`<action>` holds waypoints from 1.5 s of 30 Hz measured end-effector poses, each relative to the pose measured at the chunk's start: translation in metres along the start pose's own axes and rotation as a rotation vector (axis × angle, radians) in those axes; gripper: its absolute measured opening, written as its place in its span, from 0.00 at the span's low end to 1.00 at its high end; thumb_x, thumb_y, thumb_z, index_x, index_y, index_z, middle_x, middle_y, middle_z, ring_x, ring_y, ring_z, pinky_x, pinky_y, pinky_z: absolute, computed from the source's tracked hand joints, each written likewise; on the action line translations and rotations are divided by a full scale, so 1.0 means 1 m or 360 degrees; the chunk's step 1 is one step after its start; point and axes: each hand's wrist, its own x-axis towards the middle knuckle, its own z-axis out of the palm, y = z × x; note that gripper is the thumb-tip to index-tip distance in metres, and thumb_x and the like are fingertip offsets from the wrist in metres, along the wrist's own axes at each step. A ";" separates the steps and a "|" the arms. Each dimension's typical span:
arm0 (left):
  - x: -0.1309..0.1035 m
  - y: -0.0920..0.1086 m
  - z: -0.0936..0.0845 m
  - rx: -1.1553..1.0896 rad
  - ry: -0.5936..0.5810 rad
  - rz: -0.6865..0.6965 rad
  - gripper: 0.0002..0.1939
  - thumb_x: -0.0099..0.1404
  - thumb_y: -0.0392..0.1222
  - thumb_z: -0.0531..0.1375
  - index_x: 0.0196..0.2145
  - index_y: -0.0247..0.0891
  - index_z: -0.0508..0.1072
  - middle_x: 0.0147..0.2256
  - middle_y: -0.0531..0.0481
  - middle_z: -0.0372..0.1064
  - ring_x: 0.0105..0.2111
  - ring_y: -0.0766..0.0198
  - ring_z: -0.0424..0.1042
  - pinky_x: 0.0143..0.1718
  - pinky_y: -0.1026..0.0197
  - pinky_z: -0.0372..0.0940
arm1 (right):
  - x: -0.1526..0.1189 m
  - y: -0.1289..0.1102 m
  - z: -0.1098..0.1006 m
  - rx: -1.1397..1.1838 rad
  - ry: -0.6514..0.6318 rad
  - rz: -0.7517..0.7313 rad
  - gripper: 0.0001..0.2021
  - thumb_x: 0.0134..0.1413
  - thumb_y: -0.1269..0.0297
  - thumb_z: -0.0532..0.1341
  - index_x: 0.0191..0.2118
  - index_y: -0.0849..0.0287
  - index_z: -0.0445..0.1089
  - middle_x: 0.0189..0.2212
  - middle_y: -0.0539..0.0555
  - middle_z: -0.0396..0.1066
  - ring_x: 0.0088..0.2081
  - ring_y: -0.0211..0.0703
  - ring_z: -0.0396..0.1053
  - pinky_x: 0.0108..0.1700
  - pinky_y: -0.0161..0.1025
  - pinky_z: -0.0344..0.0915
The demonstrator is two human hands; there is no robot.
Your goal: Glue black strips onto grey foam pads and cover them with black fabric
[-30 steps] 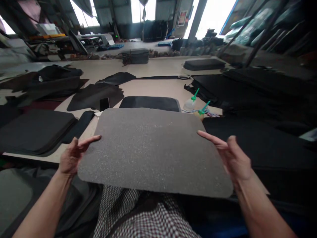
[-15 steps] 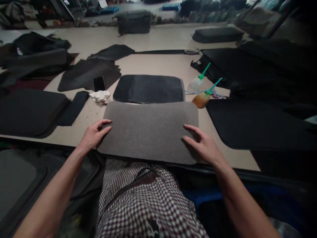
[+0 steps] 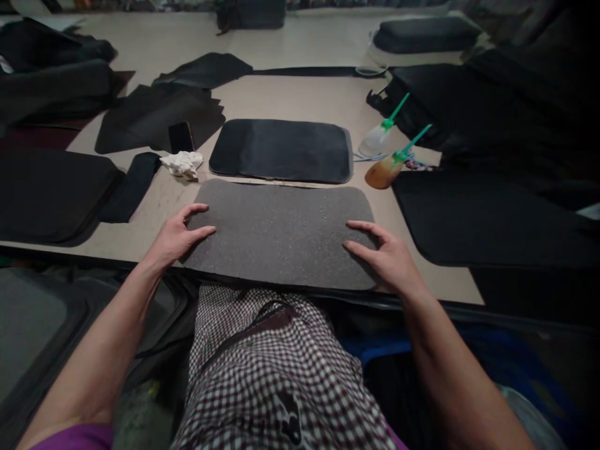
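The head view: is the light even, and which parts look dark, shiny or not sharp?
Head view: dim, uneven light, the right edge nearly black; head view: a soft sheen on the black panel, bright specks on the grey sheet; head view: the dark block at the top looks soft.

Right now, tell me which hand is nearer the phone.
Left. The left hand is on the near side of the phone; the right hand is farther, at the right end of the grey sheet.

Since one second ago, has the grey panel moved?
Yes, the grey panel moved down onto the table, uncovering the near edge of the black panel beyond.
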 end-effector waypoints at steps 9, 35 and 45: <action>-0.012 -0.007 0.009 0.0339 -0.0065 0.0460 0.26 0.67 0.52 0.63 0.59 0.42 0.70 0.54 0.44 0.71 0.54 0.52 0.70 0.59 0.51 0.64 | -0.003 0.000 0.007 -0.0389 -0.0145 -0.0178 0.24 0.59 0.53 0.64 0.59 0.52 0.72 0.53 0.55 0.75 0.50 0.57 0.75 0.56 0.53 0.71; 0.011 0.005 0.003 -0.0260 0.0059 -0.0068 0.32 0.54 0.53 0.71 0.55 0.40 0.76 0.52 0.44 0.75 0.50 0.51 0.74 0.52 0.52 0.70 | 0.016 -0.014 0.006 0.0391 0.0097 0.0305 0.28 0.44 0.52 0.74 0.52 0.55 0.78 0.48 0.57 0.76 0.39 0.48 0.75 0.33 0.38 0.70; 0.010 0.003 -0.002 -0.0292 0.0094 -0.0022 0.29 0.56 0.51 0.71 0.54 0.41 0.77 0.53 0.45 0.75 0.51 0.52 0.74 0.55 0.51 0.69 | 0.019 -0.020 -0.003 0.0314 0.0236 0.0254 0.26 0.43 0.53 0.75 0.50 0.54 0.79 0.49 0.55 0.76 0.40 0.49 0.74 0.34 0.37 0.70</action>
